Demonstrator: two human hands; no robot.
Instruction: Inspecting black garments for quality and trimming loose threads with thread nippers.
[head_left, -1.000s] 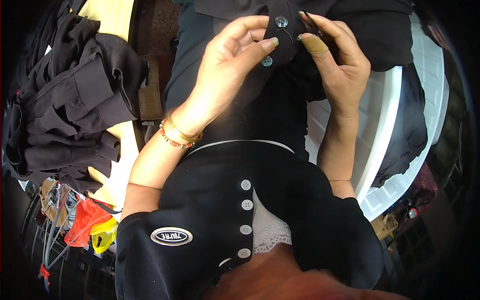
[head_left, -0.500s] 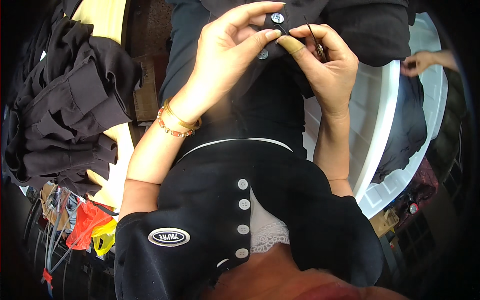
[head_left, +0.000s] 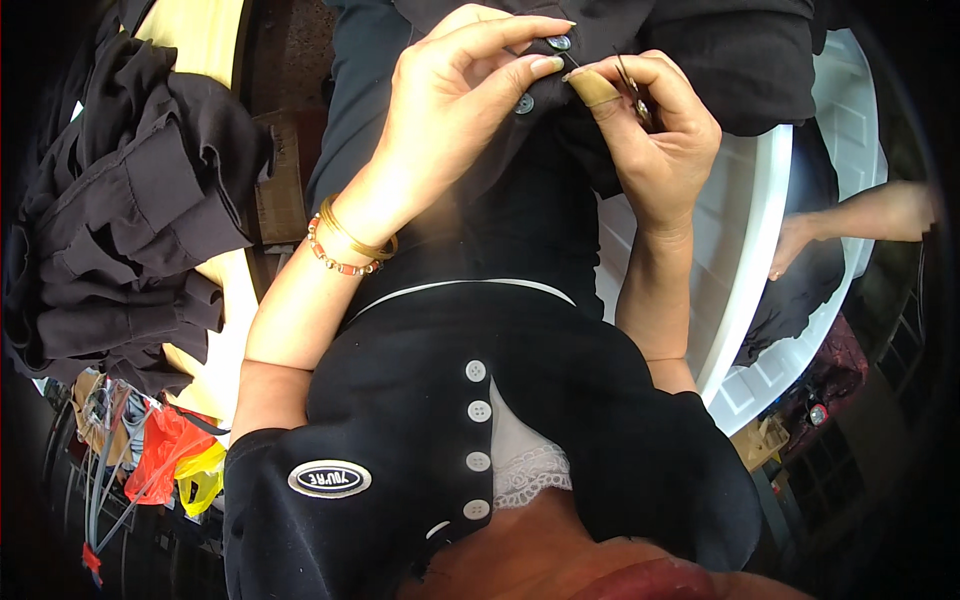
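Between thumb and fingers, my left hand (head_left: 465,100) grips a dark garment (head_left: 520,140) lying across my lap, at a shiny round button (head_left: 558,42). A second button (head_left: 524,103) shows on the cloth just below. My right hand (head_left: 650,130) is closed close beside it, its thumb in a tan finger cover (head_left: 596,88). Small dark thread snips (head_left: 636,95) are tucked in its fingers, the thin tip pointing up. A fine dark line, needle or thread, shows between the two hands; I cannot tell which.
A heap of dark garments (head_left: 130,200) lies on a pale wooden surface (head_left: 205,50) at left, with red (head_left: 165,450) and yellow bags (head_left: 203,478) below. White plastic tubs (head_left: 765,220) stand at right. Another person's hand (head_left: 800,240) reaches onto dark cloth there.
My right hand has drawn slightly away from the left, and the upper button has tilted. The other person's hand has moved down and further in over the tub.
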